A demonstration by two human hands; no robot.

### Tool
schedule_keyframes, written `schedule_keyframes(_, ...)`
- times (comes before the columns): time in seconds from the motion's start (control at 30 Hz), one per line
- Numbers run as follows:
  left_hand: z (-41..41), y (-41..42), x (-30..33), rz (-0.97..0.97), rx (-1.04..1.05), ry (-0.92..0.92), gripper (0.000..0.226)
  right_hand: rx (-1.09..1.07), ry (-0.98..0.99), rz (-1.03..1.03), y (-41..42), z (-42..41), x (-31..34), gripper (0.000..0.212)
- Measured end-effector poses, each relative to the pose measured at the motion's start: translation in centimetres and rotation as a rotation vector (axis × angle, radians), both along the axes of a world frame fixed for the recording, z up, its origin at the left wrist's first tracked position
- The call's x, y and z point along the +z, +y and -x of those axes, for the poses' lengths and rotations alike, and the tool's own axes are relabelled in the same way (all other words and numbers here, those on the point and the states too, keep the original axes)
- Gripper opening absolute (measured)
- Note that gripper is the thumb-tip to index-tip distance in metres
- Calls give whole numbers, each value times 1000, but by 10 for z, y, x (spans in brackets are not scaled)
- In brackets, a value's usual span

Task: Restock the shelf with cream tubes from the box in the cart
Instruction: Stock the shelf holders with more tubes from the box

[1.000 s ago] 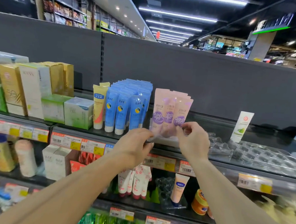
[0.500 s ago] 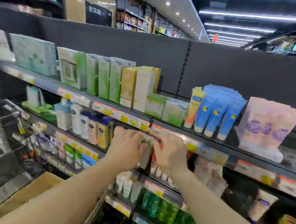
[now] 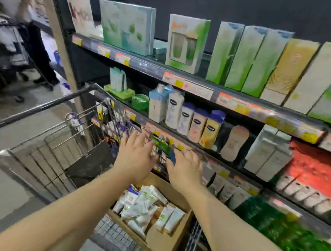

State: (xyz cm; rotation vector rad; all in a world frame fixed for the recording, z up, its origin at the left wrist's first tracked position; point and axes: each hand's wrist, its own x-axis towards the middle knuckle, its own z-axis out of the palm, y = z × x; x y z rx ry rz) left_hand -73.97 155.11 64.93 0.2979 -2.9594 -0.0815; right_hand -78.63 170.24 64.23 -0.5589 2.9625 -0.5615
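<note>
Since the earlier pictures both hands have left the pink tubes on the upper shelf and dropped leftward; the view has swung with them, so the cart now fills the lower left.

The left hand (image 3: 137, 155) and right hand (image 3: 184, 167) hang side by side above the cardboard box (image 3: 167, 241), fingers straight and spread, palms down. Neither grip is clamped on anything; both are apart and empty. The picture is motion-blurred, but no tube shows between any fingers.

The cream tubes (image 3: 142, 206), white with green and red marks, lie loose and heaped in the box, some flat, some leaning on one another. The box sits in the wire cart (image 3: 60, 155), which is drawn up close to the shelf (image 3: 194, 87), presumably so that stock can pass from box to shelf without a step.

Above the hands stand lotion bottles (image 3: 193, 122) on the second tier and green cartons (image 3: 246, 58) on the top tier. Price strips run along every shelf edge.

Judgement: the hands are between loads, reaching down for the next tubes. The heap is untidy, so a clean grasp will likely need tubes gathered and squared up first. Many tubes remain in the box; the restocking appears far from complete.
</note>
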Motion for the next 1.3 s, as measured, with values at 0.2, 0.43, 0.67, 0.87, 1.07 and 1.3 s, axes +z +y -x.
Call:
schedule_keyframes(0.2,22,-24,-57,-69,7,-110,55,-20,-85,-64,-13,28,-56,49)
schedule_keyframes(0.43,29,-59,-160,-75,32,-330,60,-103,-423,-121,-22,41,-171,44)
schedule_keyframes(0.67,49,-91,-267,-50,-109,-538,65,-217,-683,-121,-35,30,-280,48)
schedule_keyframes(0.87,69,-123,-337,-55,-222,-617,63,-340,-774,-75,-67,13,-364,38)
schedule_keyframes(1.07,75,-144,-376,-100,-257,-664,60,-501,-891,-21,-88,-2,-417,34)
schedule_keyframes(1.3,73,-140,-387,-129,-293,-683,63,-670,-958,26,-103,6,-435,29)
